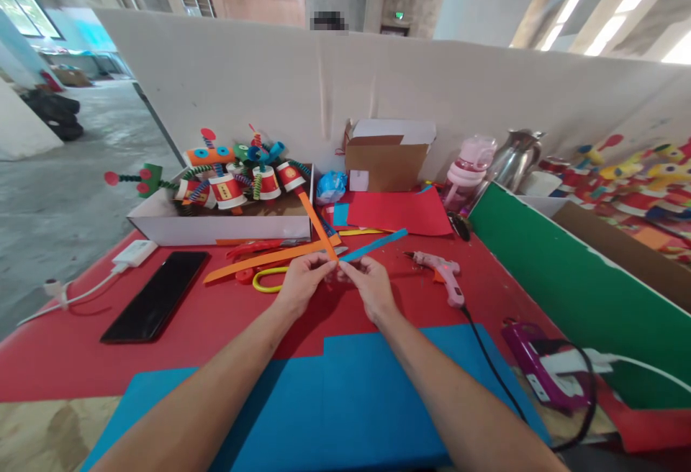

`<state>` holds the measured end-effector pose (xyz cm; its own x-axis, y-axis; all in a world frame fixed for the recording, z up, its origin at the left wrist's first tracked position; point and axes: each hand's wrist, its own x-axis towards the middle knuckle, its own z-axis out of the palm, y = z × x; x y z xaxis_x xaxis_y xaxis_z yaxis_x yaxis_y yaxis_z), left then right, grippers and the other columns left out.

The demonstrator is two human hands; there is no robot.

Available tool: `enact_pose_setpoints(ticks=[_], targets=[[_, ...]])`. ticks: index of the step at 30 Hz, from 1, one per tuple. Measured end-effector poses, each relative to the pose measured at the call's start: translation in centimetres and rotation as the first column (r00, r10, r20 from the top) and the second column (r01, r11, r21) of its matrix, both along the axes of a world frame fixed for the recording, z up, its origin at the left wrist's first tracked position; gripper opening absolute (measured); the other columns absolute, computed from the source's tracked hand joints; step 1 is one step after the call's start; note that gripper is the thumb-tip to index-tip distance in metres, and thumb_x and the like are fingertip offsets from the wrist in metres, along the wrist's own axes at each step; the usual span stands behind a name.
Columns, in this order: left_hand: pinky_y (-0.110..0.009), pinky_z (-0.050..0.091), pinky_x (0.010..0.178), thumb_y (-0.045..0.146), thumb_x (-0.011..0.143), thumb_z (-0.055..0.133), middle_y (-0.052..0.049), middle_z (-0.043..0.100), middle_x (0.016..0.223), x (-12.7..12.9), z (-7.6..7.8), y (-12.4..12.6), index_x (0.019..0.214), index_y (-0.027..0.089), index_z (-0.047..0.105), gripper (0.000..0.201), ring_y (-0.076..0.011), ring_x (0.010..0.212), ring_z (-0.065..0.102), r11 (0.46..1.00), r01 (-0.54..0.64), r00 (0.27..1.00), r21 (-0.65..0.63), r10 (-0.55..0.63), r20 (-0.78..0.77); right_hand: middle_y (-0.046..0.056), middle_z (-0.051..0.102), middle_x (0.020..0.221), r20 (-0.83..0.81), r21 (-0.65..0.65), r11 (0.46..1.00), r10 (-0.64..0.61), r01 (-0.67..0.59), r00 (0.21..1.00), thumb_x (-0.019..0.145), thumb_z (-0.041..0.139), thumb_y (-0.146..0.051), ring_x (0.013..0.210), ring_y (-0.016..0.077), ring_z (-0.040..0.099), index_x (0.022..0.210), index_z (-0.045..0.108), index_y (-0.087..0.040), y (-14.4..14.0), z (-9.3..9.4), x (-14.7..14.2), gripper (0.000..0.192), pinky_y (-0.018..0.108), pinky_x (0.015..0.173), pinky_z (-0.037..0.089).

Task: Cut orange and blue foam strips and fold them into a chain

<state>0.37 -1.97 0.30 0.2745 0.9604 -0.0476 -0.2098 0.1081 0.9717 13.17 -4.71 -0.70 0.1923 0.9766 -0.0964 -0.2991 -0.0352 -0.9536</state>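
Note:
Over the red tabletop, my left hand [305, 279] is closed in a pinch at the near end of an orange paper strip [317, 224], which runs up and away to the left. My right hand [371, 286] pinches the near end of a blue paper strip [376, 244] pointing up to the right. The two strip ends meet between my fingertips; whether they are stuck together I cannot tell. Beside my left hand lie yellow-handled scissors [264, 280] and another orange strip [253, 263]. A pink glue gun [445, 274] rests right of my right hand.
A white box [227, 229] of paper-cup figures stands back left, near a black phone [156, 299]. Red paper [399, 211], a brown carton [386, 162] and a pink bottle [469, 170] sit behind. Blue sheets [345, 400] lie in front; a green box [566, 278] and purple power strip [545, 368] are right.

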Motion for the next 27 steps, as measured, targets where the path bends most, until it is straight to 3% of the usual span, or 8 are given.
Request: enact_pose_setpoints(ticks=[5,14,27], targets=[[-0.023,0.04,0.049,0.037,0.059,0.077,0.0,0.059,0.055,-0.05,-0.07,0.09,0.062,0.013,0.065,0.027,-0.0092,0.05,0.049,1.0,0.005,1.0,0.004,-0.005,0.005,0.002,0.069,0.064,0.049,0.008,1.0,0.006,-0.007,0.999,0.058,0.076,-0.038,0.059,0.0157,0.064,0.069,0.066,-0.017,0.07,0.06,0.2,0.026,0.031,0.065,0.054],[-0.022,0.042,0.05,0.037,0.055,0.079,-0.001,0.062,0.057,0.04,0.18,-0.01,0.066,0.013,0.067,0.029,-0.009,0.051,0.05,0.998,0.007,0.999,-0.059,-0.004,0.048,-0.002,0.064,0.06,-0.182,-0.016,0.998,0.062,-0.066,0.981,0.05,0.082,-0.039,0.055,0.0122,0.061,0.067,0.063,-0.019,0.43,0.24,0.79,0.033,0.029,0.064,0.054],[-0.023,0.042,0.048,0.039,0.05,0.083,-0.003,0.065,0.058,0.02,0.33,0.0,0.064,0.013,0.069,0.033,-0.0111,0.05,0.054,0.999,-0.001,1.0,-0.043,0.001,0.006,-0.003,0.063,0.062,-0.125,0.008,0.988,0.155,-0.155,0.98,0.055,0.081,-0.04,0.058,0.0112,0.06,0.07,0.063,-0.019,-0.03,0.82,0.55,0.032,0.028,0.069,0.054]])
